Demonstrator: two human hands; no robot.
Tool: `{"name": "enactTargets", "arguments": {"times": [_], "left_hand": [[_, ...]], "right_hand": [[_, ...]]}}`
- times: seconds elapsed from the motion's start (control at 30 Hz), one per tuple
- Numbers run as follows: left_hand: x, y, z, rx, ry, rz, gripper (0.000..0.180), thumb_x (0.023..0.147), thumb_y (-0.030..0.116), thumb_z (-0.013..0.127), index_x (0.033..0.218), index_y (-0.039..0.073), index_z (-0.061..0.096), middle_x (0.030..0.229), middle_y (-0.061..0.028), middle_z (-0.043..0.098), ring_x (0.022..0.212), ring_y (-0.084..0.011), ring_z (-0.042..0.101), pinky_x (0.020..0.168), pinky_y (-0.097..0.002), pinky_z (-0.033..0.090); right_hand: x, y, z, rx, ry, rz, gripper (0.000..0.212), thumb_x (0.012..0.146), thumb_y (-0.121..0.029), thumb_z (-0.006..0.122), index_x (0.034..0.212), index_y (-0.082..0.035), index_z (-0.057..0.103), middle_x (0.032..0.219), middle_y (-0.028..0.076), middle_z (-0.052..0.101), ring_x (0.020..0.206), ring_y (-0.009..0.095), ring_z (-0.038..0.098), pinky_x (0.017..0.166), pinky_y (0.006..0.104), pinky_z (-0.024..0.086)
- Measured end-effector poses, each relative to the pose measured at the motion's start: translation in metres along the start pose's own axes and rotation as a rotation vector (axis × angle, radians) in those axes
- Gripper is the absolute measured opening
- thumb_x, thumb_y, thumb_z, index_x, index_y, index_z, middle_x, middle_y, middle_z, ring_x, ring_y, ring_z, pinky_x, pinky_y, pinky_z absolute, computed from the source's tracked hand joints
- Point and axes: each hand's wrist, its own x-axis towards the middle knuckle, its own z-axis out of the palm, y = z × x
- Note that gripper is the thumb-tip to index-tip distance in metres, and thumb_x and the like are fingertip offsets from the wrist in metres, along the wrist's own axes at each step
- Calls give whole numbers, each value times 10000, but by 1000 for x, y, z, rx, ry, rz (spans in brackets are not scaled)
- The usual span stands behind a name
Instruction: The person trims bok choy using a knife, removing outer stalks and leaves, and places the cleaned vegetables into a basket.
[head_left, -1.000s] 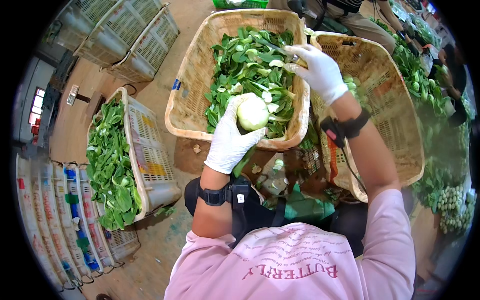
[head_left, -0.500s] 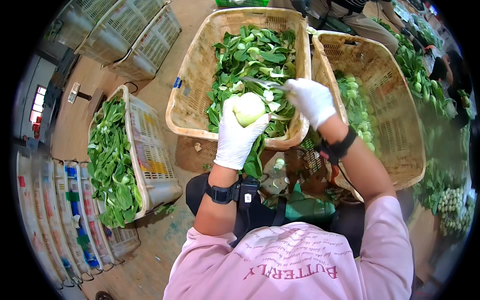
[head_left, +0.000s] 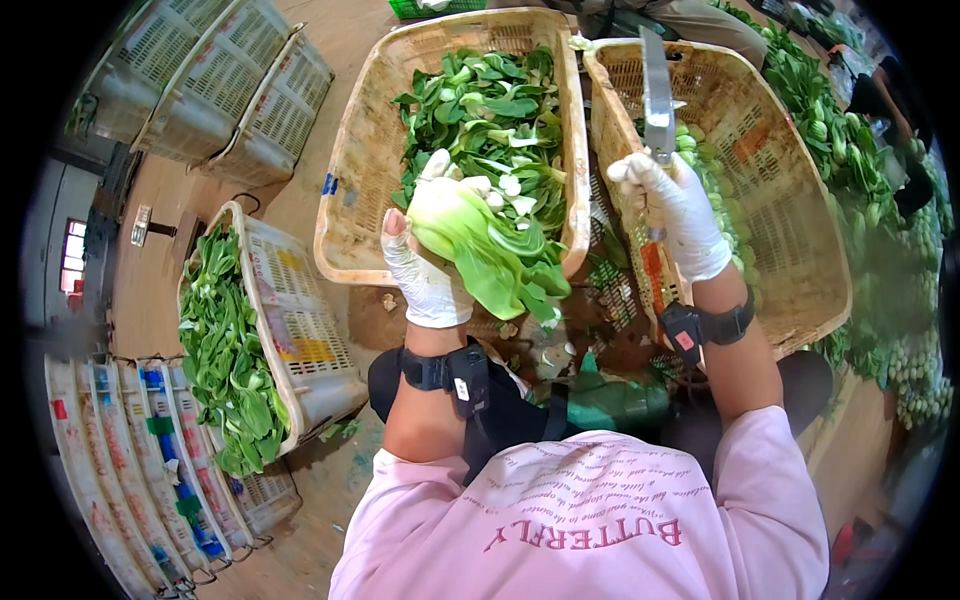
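My left hand (head_left: pixel 432 288), in a white glove with its thumb tip bare, is closed around a head of bok choy (head_left: pixel 490 250). The pale base points up and left, and the green leaves hang toward the lower right. My right hand (head_left: pixel 690 222), also gloved, grips a knife (head_left: pixel 657 95) with its blade pointing up. The knife is apart from the bok choy. Beyond the left hand, a cream plastic crate (head_left: pixel 338 190) holds a heap of loose leaves and cut pieces (head_left: pixel 480 110). Behind the right hand stands a second crate (head_left: pixel 790 200) with pale green bok choy heads in it.
A crate (head_left: pixel 300 300) full of leafy bok choy (head_left: pixel 235 350) stands at my left. Stacked crates (head_left: pixel 225 75) rise at the far left, with more crates (head_left: pixel 130 460) nearer. Bok choy (head_left: pixel 840 140) lies piled on the right. Another person's leg (head_left: pixel 710 25) shows at the top.
My left hand has turned the bok choy, so its leaves now show instead of its round base. My right hand has moved right, away from it, and the knife now points up.
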Motion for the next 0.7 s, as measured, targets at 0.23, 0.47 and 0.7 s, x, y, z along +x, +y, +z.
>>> {"name": "enactTargets", "arguments": {"times": [0.23, 0.47, 0.7], "left_hand": [[17, -49, 28, 132, 7, -68, 671, 842, 492, 589, 1311, 50, 403, 1014, -173, 604, 900, -263, 613, 816, -385, 518], [15, -83, 53, 474, -87, 7, 620, 825, 273, 709, 1315, 67, 390, 1123, -107, 555, 1009, -193, 571, 882, -333, 487], [7, -51, 48, 978, -199, -145, 550, 682, 46, 765, 1166, 30, 503, 1067, -68, 566, 945, -134, 569, 837, -263, 487]], "right_hand": [[-33, -5, -1, -5, -54, -146, 154, 892, -149, 625, 971, -18, 603, 879, 20, 640, 800, 87, 580, 756, 231, 462], [-32, -5, 1, -714, -83, -460, 419, 709, -266, 767, 963, -24, 538, 837, 156, 558, 776, 324, 570, 698, 355, 460], [-30, -30, -7, 49, -382, 189, 216, 748, -113, 706, 869, -56, 536, 741, 9, 546, 651, 104, 518, 604, 235, 426]]}}
